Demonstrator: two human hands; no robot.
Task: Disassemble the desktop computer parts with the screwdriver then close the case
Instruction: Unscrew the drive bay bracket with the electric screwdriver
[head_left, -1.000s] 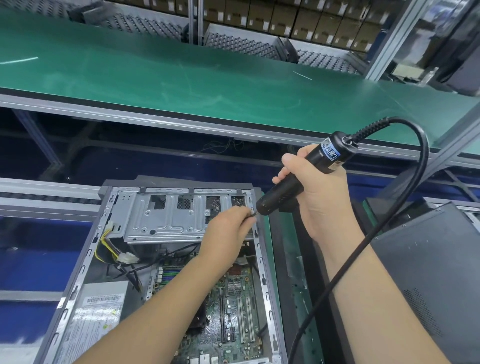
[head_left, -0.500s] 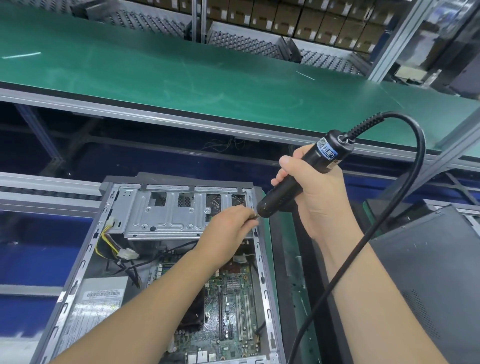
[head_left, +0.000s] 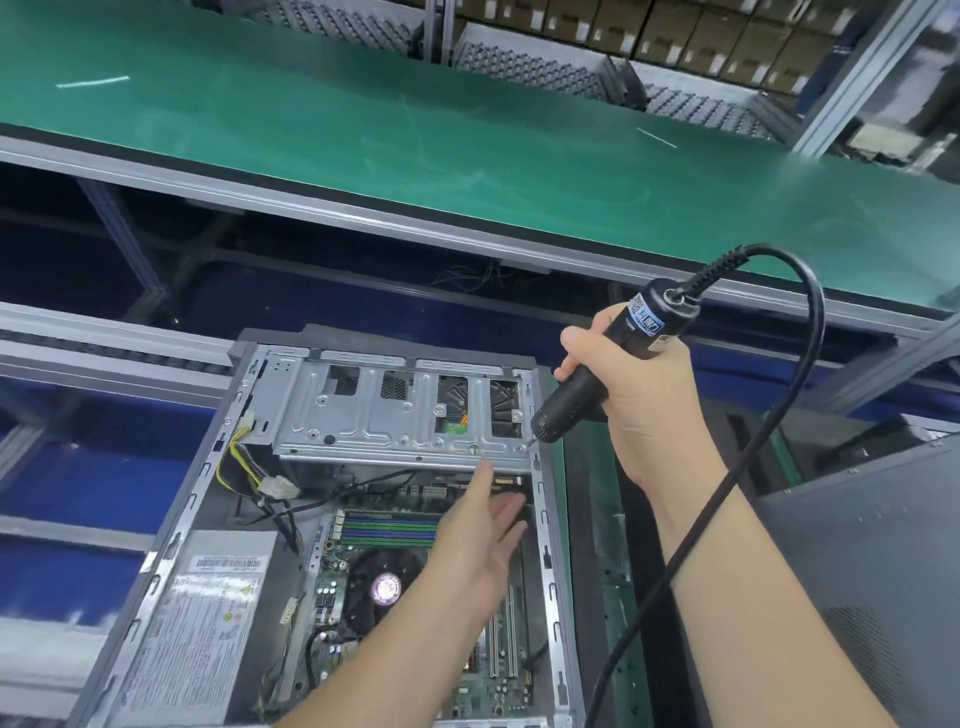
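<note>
Over the open computer case (head_left: 545, 519) your right hand (head_left: 644, 410) grips the screwdriver (head_left: 597, 374); its long axis slants, tip down-left on the drive cage (head_left: 400, 415) corner. Your left hand (head_left: 478, 545) hangs spread, holding nothing. I judge the work is early: parts sit inside, the side panel (head_left: 872, 571) lies apart.

No text can be read with certainty. A blue-and-white label (head_left: 645, 322) is borne by the black corded electric screwdriver (head_left: 597, 374), its print illegible. Barcoded stickers (head_left: 227, 563) are carried by the grey metal power supply (head_left: 202, 623); characters are blurred.
</note>
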